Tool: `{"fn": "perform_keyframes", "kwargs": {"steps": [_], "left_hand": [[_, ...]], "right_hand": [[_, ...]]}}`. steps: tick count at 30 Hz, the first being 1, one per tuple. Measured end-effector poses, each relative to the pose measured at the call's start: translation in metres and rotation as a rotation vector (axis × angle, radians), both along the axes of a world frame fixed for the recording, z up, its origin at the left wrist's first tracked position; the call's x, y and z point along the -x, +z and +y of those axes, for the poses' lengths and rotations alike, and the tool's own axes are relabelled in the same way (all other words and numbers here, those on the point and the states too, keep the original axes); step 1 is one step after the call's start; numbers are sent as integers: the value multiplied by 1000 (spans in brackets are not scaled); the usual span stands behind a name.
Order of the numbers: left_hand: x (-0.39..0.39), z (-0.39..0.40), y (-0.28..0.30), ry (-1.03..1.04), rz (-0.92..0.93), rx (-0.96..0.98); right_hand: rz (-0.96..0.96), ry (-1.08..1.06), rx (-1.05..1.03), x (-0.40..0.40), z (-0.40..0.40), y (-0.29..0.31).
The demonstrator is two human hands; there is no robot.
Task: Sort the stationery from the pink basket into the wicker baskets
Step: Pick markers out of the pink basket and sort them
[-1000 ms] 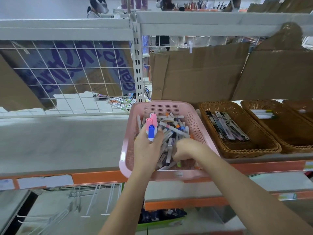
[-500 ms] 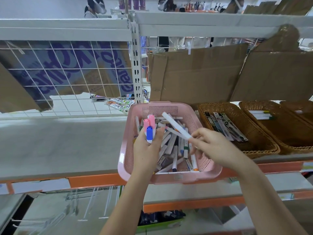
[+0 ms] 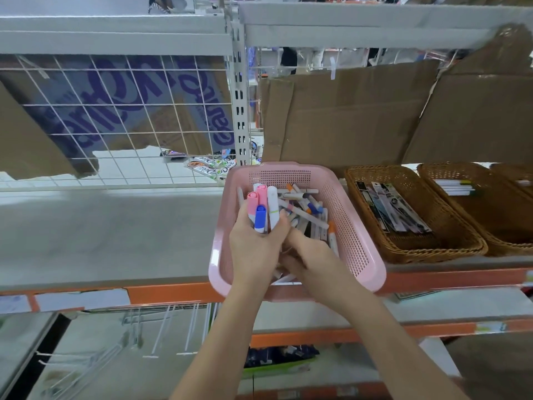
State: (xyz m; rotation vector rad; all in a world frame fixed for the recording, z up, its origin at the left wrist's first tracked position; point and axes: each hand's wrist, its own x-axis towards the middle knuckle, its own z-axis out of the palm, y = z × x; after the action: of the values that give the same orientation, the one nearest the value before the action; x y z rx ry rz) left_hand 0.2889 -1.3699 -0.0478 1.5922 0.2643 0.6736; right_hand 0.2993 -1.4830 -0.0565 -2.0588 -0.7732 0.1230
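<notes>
The left hand (image 3: pixel 253 249) is curled round a bunch of markers (image 3: pixel 262 210), which stand upright out of its grip: two pink-capped, one blue-capped, one white with a pale green band. It hovers over the near left part of the pink basket (image 3: pixel 357 226). The right hand (image 3: pixel 314 258) is just beside it on the right, palm down among the loose pens (image 3: pixel 305 209) still heaped in the basket; its fingertips are buried, so I cannot tell whether it has hold of anything.

The main risk sits in the left hand. Four markers look like a full fist, and forcing in another could loosen the grip so that one slides out, falling back into the heap or over the near rim to the lower shelves. The blue-capped marker sits lowest in the bunch and seems the likeliest to go.

The pink basket also overhangs the front edge of the shelf (image 3: pixel 115 235) below both hands. Downward pressure on its near side while rummaging could tip it forward and spill it.

The wicker baskets lie well to the right of the right hand: the nearest wicker basket (image 3: pixel 418 249) holds packaged pens (image 3: pixel 392 206), the next wicker basket (image 3: pixel 513 223) white ones. A hasty reach across could drop a marker into the wrong one.
</notes>
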Motion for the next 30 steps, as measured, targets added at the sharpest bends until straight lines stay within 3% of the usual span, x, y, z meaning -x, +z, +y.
{"fn": "perform_keyframes", "kwargs": {"steps": [3, 12, 18, 25, 30], "left_hand": [[0, 1, -3, 24, 15, -27], [-3, 0, 0, -37, -28, -85], [-4, -5, 2, -52, -57, -166], [-12, -43, 25, -4, -121, -225], [-17, -111, 40, -20, -173, -214]], "right_hand": [[-114, -5, 54, -2, 1, 0], [-144, -181, 440, -20, -14, -1], [-231, -110, 636, -27, -20, 8], [-381, -53, 705, -32, -72, 36], [-415, -128, 706, -40, -151, 63]]}}
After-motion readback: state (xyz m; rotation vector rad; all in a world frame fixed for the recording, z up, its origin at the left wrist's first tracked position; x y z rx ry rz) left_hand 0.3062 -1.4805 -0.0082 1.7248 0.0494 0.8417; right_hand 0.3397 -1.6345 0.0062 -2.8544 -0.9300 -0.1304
